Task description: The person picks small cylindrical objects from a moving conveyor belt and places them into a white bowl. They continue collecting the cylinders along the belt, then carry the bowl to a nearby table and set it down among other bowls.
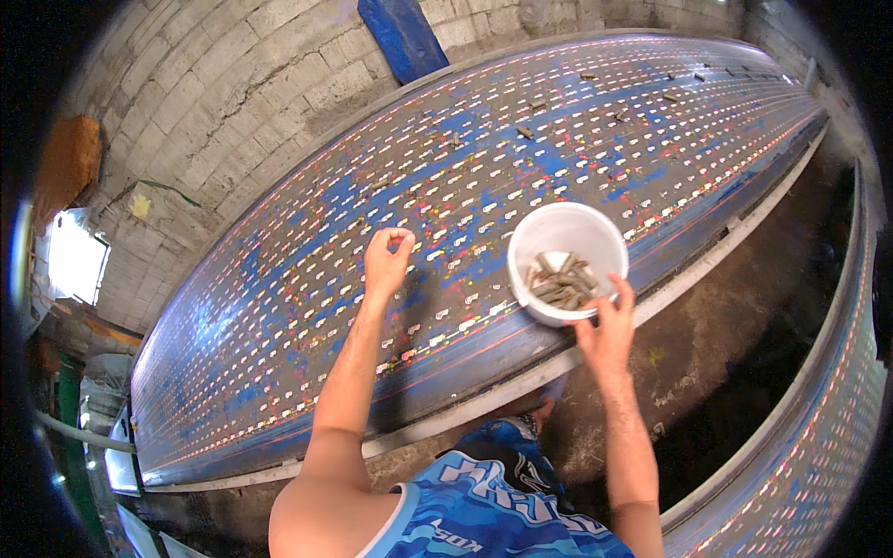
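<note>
My right hand [608,325] grips the lower right rim of a white plastic bucket [569,226], tilted so that its inside shows. A loose heap of short grey-brown stick-like pieces [564,282] lies in the bottom. To the left, my left hand [389,262] hovers over a long table [465,365], its fingers and thumb pinched together; whatever they may hold is too small to make out. Rows of small white printed marks, with blue, red and yellow paint stains, cover the tabletop. Similar short pieces [526,133] lie scattered on its far part.
A block wall [270,70] runs behind the table, with a blue sheet [402,39] hanging against it. Another marked table [800,474] curves along the right, past a dark wet floor strip [716,372]. Light enters by an opening [78,257] at the left.
</note>
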Available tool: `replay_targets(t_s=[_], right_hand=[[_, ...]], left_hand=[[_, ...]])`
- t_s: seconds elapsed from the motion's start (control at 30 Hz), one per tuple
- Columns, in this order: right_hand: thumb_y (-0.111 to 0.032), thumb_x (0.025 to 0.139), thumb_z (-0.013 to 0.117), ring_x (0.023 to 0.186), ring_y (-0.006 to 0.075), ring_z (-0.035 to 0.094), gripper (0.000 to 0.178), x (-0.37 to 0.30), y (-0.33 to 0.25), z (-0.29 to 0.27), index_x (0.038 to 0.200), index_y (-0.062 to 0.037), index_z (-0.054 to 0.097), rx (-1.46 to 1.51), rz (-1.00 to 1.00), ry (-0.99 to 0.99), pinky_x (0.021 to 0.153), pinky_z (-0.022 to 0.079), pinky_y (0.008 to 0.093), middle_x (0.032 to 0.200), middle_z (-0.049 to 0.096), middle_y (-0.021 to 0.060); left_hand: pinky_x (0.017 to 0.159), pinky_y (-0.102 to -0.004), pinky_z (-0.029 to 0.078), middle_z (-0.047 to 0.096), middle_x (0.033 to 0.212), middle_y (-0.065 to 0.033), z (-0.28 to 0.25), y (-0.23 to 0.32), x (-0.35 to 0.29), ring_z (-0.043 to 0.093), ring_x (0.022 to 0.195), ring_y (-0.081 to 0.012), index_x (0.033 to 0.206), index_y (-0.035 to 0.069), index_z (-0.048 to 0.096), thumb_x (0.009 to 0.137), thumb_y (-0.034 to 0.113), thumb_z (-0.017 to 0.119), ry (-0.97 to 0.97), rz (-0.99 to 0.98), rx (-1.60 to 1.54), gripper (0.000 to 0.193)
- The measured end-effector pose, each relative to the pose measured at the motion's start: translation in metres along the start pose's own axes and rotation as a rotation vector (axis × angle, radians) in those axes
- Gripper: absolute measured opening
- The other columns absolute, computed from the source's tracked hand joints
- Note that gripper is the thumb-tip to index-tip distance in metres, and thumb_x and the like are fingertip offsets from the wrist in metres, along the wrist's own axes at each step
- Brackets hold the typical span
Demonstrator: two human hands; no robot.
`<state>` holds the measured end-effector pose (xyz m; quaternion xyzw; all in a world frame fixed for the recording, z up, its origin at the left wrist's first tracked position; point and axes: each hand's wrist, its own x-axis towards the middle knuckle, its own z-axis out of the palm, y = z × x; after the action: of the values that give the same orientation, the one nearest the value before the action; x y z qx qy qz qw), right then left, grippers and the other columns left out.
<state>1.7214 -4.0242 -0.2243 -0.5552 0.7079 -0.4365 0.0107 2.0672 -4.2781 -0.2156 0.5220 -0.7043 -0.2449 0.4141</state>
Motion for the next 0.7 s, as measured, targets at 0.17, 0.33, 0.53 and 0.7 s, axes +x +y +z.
replay_targets(t_s=[0.17,0.33,0.53,0.7], right_hand=[[-0.007,0.075,0.092,0.132,0.0437,0.058,0.039,0.087,0.099,-0.034,0.098,-0.0023,0.061,-0.096,0.008,0.089,0.108,0.05,0.0504,0.154,0.049,0.0201],[-0.004,0.078,0.089,0.13,0.0432,0.059,0.041,0.176,0.178,-0.065,0.1,-0.0006,0.053,-0.146,-0.021,-0.067,0.109,0.048,0.0487,0.152,0.054,0.022],[0.005,0.077,0.077,0.107,0.0443,0.062,0.033,0.2,0.215,-0.086,0.101,-0.0009,0.056,-0.297,-0.031,-0.199,0.095,0.051,0.05,0.116,0.06,0.0221],[0.008,0.074,0.072,0.099,0.0406,0.061,0.03,0.203,0.219,-0.086,0.099,-0.0031,0.06,-0.283,-0.01,-0.263,0.085,0.053,0.0453,0.109,0.059,0.0195]], left_hand=[[0.101,-0.0421,0.055,0.072,0.116,-0.0152,0.065,-0.085,0.089,0.071,0.109,-0.0278,0.122,0.006,0.074,0.093,0.028,0.081,0.052,-0.167,0.295,0.037],[0.109,-0.0486,0.051,0.064,0.134,-0.0238,0.086,-0.209,0.177,0.062,0.125,-0.0411,0.132,0.009,0.069,0.09,0.029,0.079,0.107,-0.314,0.604,0.048],[0.112,-0.0509,0.049,0.064,0.139,-0.0263,0.091,-0.264,0.276,0.057,0.133,-0.0441,0.139,0.009,0.067,0.09,0.037,0.079,0.086,-0.382,0.754,0.058],[0.105,-0.0471,0.054,0.074,0.128,-0.0227,0.067,-0.318,0.33,0.068,0.121,-0.0387,0.134,0.008,0.071,0.091,0.052,0.078,0.006,-0.554,0.802,0.063]])
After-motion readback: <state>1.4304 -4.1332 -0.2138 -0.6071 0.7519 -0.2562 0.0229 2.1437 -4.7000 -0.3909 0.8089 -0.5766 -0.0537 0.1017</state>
